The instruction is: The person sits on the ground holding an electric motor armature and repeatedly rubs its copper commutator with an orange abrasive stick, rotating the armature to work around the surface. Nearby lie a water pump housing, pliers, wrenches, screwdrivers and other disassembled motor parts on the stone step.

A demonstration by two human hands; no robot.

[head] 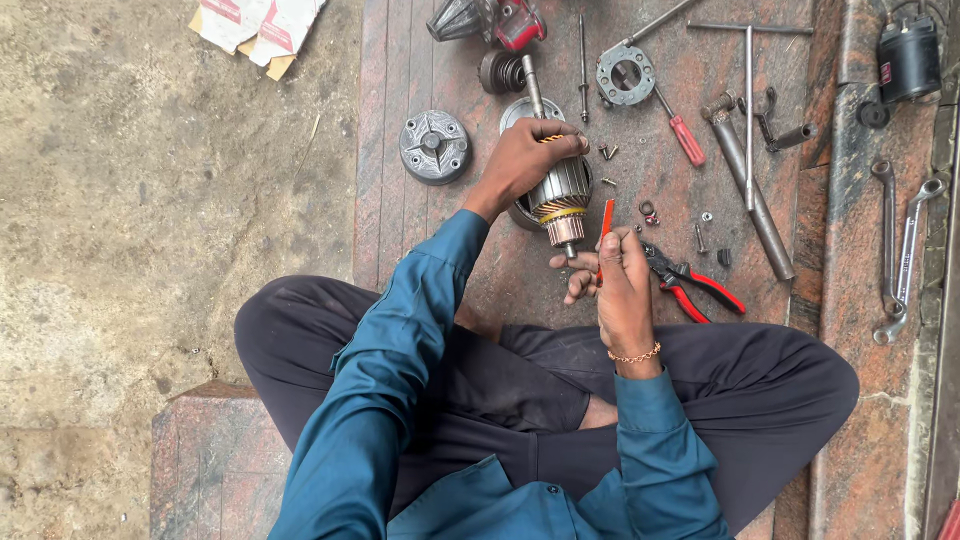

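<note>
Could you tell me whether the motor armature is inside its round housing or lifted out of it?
Out: the left hand grips the armature above the round housing, its whole winding stack exposed.

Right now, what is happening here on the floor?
A person sits cross-legged on the stone floor. The left hand grips a motor armature, held over a round metal housing. The right hand holds a thin orange-handled tool beside the armature's lower end. Red-handled pliers, a red screwdriver, spanners and small screws lie around.
</note>
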